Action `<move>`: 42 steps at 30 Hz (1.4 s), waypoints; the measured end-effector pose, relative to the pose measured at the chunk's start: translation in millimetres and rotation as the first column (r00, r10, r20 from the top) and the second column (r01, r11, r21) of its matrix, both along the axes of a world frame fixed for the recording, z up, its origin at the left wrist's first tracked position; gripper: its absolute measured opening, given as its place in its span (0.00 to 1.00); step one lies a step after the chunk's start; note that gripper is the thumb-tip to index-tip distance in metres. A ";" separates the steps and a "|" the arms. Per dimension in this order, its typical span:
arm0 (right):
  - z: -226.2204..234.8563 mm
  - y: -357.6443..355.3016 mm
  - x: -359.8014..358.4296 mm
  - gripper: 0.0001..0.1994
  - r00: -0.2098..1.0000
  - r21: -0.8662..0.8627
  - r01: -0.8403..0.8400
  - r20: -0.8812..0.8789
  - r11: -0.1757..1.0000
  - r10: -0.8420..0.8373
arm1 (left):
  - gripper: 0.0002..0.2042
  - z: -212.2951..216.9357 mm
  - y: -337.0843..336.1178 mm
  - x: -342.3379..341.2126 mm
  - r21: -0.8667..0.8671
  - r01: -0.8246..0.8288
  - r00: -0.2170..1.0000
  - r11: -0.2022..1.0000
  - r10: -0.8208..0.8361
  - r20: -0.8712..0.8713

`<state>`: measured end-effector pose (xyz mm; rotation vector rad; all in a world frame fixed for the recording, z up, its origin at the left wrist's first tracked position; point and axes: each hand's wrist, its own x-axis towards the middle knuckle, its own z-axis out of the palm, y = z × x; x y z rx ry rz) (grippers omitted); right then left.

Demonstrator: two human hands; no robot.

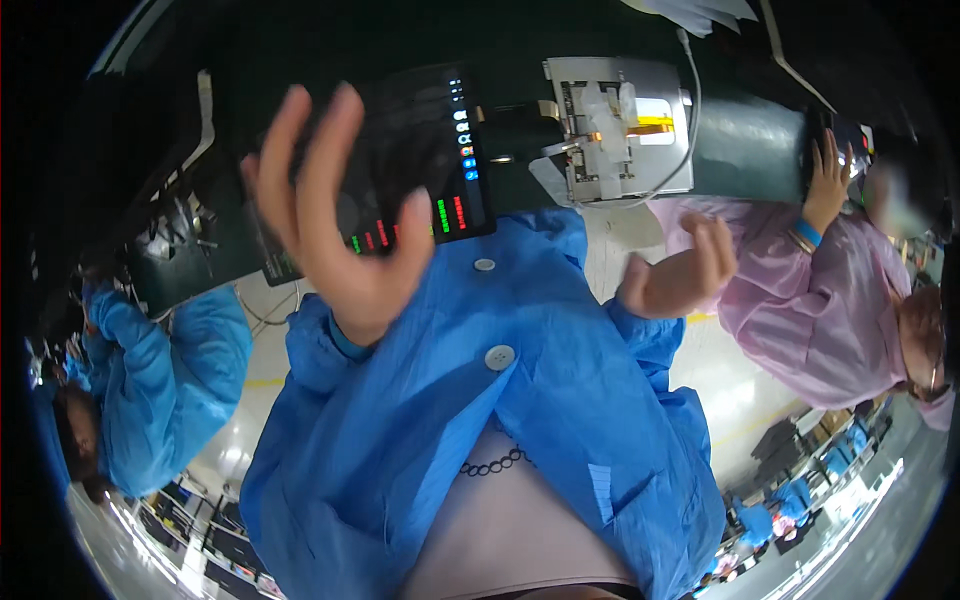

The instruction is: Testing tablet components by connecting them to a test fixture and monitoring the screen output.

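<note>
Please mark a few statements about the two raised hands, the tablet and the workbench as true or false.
1. The left hand is open with fingers spread and holds nothing. True.
2. The right hand grips the tablet. False: it is loosely curled, empty, and apart from the tablet.
3. The tablet screen shows green and red bars. True.
4. The metal fixture on the bench lies left of the tablet. False: it lies to the tablet's right.
5. The person wears a pink coat. False: their coat is blue; a co-worker on the right wears pink.
</note>
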<state>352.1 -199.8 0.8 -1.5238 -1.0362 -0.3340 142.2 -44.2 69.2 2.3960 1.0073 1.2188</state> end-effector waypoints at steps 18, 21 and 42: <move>-34.9 -13.6 69.2 0.29 0.806 0.003 0.356 0.504 0.934 -0.309 | 0.55 1.5 -5.3 10.4 0.422 -0.146 0.982 0.895 0.184 -0.051; -4.8 -13.8 79.2 0.33 0.951 0.262 0.138 0.235 0.955 -0.202 | 0.59 13.8 7.0 -16.3 -0.212 -0.196 0.930 0.957 0.250 0.269; 42.0 81.7 163.0 0.38 0.980 0.371 -0.057 0.200 0.927 -0.020 | 0.44 38.9 0.3 -88.8 0.376 -0.573 0.818 0.728 0.483 0.312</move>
